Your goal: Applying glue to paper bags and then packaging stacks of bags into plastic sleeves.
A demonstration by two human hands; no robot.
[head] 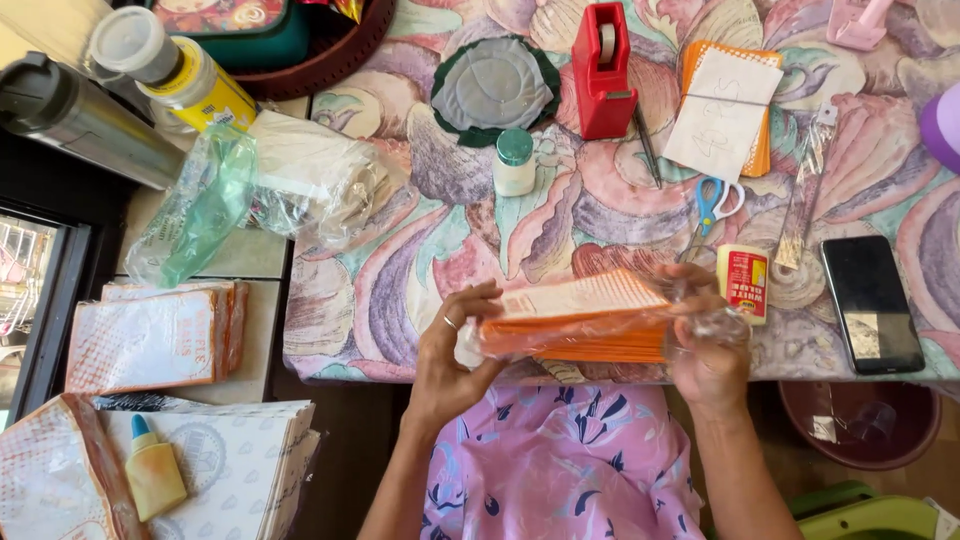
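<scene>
I hold a thick stack of orange paper bags (pixel 575 325) level over the table's near edge. My left hand (pixel 455 355), a ring on one finger, grips the stack's left end. My right hand (pixel 705 345) grips its right end through a clear plastic sleeve (pixel 715 322) that covers that end. The stack's top sheet is pale with fine print.
On the patterned tablecloth (pixel 480 230) lie a white glue bottle (pixel 743 282), a black phone (pixel 872 304), scissors (pixel 712 205), a red tape dispenser (pixel 603 72), a small green-capped jar (pixel 514 162) and another tied orange stack (pixel 727 108). More paper bag piles (pixel 150 338) and crumpled plastic (pixel 260 190) sit left.
</scene>
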